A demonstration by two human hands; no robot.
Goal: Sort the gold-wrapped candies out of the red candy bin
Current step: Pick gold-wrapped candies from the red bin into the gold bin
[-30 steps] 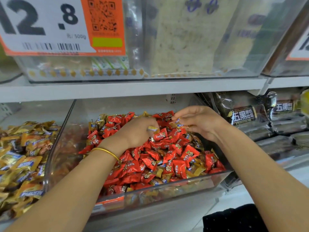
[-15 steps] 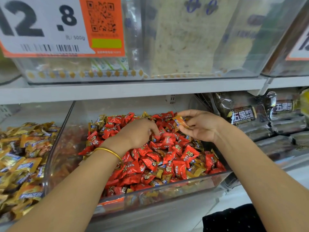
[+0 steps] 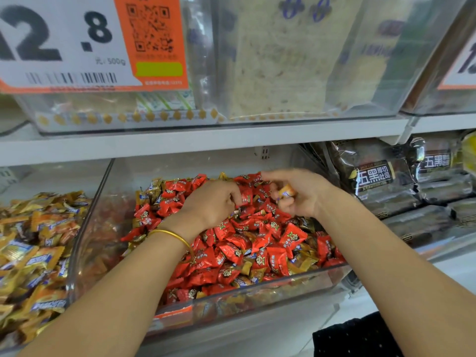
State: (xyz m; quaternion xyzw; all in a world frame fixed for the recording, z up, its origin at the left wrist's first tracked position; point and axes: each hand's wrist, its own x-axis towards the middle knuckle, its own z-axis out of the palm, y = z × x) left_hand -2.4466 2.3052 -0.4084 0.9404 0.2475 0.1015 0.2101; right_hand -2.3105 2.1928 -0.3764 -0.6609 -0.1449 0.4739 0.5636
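A clear plastic bin point(image 3: 257, 292) on the lower shelf holds a heap of red-wrapped candies point(image 3: 231, 243) with gold-wrapped ones mixed in, mostly along the front and right point(image 3: 301, 264). My right hand point(image 3: 301, 194) hovers over the back right of the heap, its curled fingers holding a gold-wrapped candy point(image 3: 286, 191) in the palm. My left hand point(image 3: 213, 204), a gold bangle on its wrist, lies palm down on the middle of the heap with its fingertips pinching among the red candies; what they pinch is hidden.
A neighbouring clear bin point(image 3: 33, 253) on the left is full of gold-wrapped candies. Dark packaged bread loaves point(image 3: 412, 191) lie to the right. The upper shelf point(image 3: 206, 143) hangs low over the bins, carrying clear containers and a price label point(image 3: 90, 42).
My right hand has drawn the gold candy from its fingertips into the palm and closed round it. My left hand has pushed slightly further right into the heap.
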